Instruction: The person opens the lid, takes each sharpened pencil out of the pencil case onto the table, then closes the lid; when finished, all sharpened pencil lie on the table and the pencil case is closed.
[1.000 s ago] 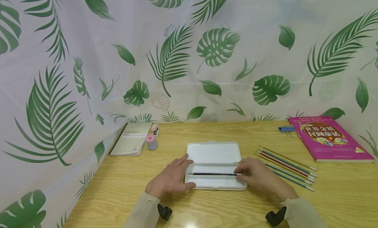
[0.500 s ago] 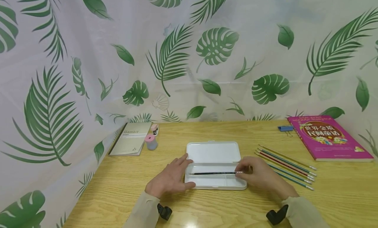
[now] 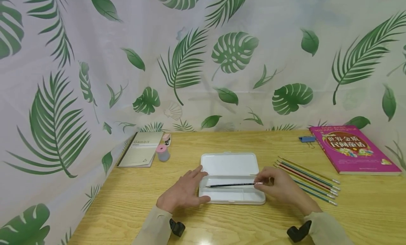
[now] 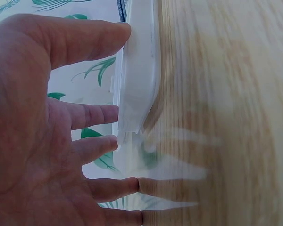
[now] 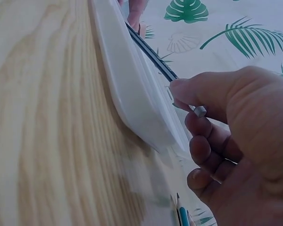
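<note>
A white pencil case (image 3: 229, 164) lies open on the table, its lid folded back flat. My right hand (image 3: 277, 187) pinches a dark pencil (image 3: 233, 184) near its eraser end between thumb and fingers. That pencil slants over the tray, the eraser end raised and the tip low at the left. In the right wrist view the dark pencil (image 5: 153, 56) rises over the case's rim. My left hand (image 3: 187, 190) rests with spread fingers against the case's left end; in the left wrist view the thumb (image 4: 92, 40) touches the white wall (image 4: 141, 66).
Several pencils (image 3: 311, 178) lie right of the case, behind my right hand. A pink book (image 3: 353, 149) and a blue binder clip (image 3: 306, 139) are at the back right. At the back left are a notebook (image 3: 141, 149), a pink-lidded sharpener (image 3: 162, 153) and a small pink-and-white item (image 3: 166, 139).
The pencil's eraser end has risen out of the tray and shifted slightly right with my right hand. My left hand has stayed in place on the case.
</note>
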Demonstrator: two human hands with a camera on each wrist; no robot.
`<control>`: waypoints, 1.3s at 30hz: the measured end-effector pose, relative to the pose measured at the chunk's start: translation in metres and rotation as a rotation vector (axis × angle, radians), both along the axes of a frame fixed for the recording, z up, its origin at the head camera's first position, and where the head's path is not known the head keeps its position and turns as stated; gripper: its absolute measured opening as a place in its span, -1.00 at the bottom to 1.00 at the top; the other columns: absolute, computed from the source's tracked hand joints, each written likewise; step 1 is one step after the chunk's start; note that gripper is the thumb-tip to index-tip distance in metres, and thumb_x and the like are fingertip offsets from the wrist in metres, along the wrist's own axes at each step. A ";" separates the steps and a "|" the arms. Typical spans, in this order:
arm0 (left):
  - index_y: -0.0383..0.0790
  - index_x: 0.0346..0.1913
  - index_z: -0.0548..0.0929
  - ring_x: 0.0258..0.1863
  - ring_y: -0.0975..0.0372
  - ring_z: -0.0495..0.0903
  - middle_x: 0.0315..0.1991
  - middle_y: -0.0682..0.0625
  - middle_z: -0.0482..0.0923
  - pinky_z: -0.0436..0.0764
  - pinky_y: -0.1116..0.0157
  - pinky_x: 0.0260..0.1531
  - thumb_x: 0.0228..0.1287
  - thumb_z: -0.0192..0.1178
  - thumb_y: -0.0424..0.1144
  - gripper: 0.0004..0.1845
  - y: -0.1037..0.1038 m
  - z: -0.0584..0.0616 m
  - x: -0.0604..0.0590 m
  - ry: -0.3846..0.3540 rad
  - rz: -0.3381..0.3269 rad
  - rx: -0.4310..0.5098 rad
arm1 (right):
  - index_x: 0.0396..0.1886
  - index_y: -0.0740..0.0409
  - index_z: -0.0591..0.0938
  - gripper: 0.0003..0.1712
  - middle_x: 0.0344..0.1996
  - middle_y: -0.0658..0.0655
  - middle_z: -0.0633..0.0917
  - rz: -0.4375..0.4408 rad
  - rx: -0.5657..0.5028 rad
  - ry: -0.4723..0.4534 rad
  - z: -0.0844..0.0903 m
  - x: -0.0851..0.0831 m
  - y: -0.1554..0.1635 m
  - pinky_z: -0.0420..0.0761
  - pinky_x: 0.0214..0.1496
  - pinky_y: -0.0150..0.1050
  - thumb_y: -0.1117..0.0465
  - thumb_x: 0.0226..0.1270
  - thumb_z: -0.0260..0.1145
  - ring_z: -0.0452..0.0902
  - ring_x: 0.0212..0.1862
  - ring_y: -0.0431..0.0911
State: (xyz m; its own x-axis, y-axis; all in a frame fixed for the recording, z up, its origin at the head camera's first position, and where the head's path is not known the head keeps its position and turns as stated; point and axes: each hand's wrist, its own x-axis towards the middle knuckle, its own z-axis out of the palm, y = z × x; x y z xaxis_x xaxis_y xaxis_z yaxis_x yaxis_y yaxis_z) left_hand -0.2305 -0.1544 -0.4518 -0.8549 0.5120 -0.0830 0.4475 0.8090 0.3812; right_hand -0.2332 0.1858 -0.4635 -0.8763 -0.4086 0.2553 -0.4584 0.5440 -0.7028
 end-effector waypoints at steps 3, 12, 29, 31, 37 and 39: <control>-0.12 0.49 0.28 0.47 -0.17 0.14 0.57 -0.13 0.00 0.25 -0.13 0.37 0.24 0.30 0.17 -0.15 0.001 0.000 0.000 -0.002 -0.004 -0.001 | -0.37 -0.03 0.77 -0.97 -0.43 -0.15 0.61 -0.015 -0.003 0.028 0.000 0.002 0.003 0.38 -0.43 -0.34 0.20 0.22 0.49 0.37 -0.43 -0.18; -0.14 0.49 0.27 0.47 -0.19 0.12 0.58 -0.14 -0.01 0.24 -0.13 0.37 0.25 0.29 0.16 -0.16 0.002 0.002 0.000 -0.007 0.002 0.009 | -0.34 -0.07 0.80 -0.95 -0.46 -0.14 0.57 -0.052 -0.024 0.094 0.006 0.011 0.022 0.31 -0.48 -0.32 0.18 0.19 0.51 0.31 -0.48 -0.13; -0.15 0.49 0.27 0.46 -0.18 0.14 0.57 -0.16 0.01 0.26 -0.12 0.37 0.25 0.28 0.17 -0.15 0.001 -0.001 -0.001 0.006 -0.007 -0.006 | -0.30 -0.01 0.80 -0.96 -0.45 -0.06 0.57 -0.287 -0.005 0.084 0.003 0.051 0.103 0.34 -0.56 -0.32 0.18 0.27 0.46 0.32 -0.49 -0.20; -0.15 0.48 0.27 0.46 -0.18 0.15 0.57 -0.16 0.01 0.26 -0.12 0.36 0.26 0.28 0.17 -0.16 0.001 -0.002 -0.001 0.010 -0.008 -0.011 | -0.30 -0.01 0.80 -0.96 -0.48 -0.06 0.54 -0.320 0.006 0.078 0.000 0.057 0.112 0.33 -0.56 -0.32 0.17 0.28 0.46 0.31 -0.49 -0.20; -0.15 0.49 0.26 0.46 -0.18 0.15 0.57 -0.16 0.01 0.26 -0.12 0.36 0.26 0.27 0.18 -0.16 0.001 -0.001 -0.001 0.010 -0.008 -0.013 | -0.28 0.01 0.80 -0.94 -0.51 -0.07 0.56 -0.409 0.046 0.078 -0.005 0.072 0.134 0.33 -0.55 -0.33 0.17 0.29 0.45 0.33 -0.49 -0.21; -0.14 0.49 0.27 0.46 -0.17 0.14 0.57 -0.15 0.01 0.27 -0.12 0.36 0.26 0.28 0.18 -0.15 0.001 -0.001 -0.001 0.004 -0.002 -0.009 | -0.28 0.02 0.80 -0.93 -0.49 -0.09 0.60 -0.431 0.060 0.069 -0.006 0.075 0.139 0.33 -0.54 -0.34 0.16 0.29 0.45 0.34 -0.49 -0.21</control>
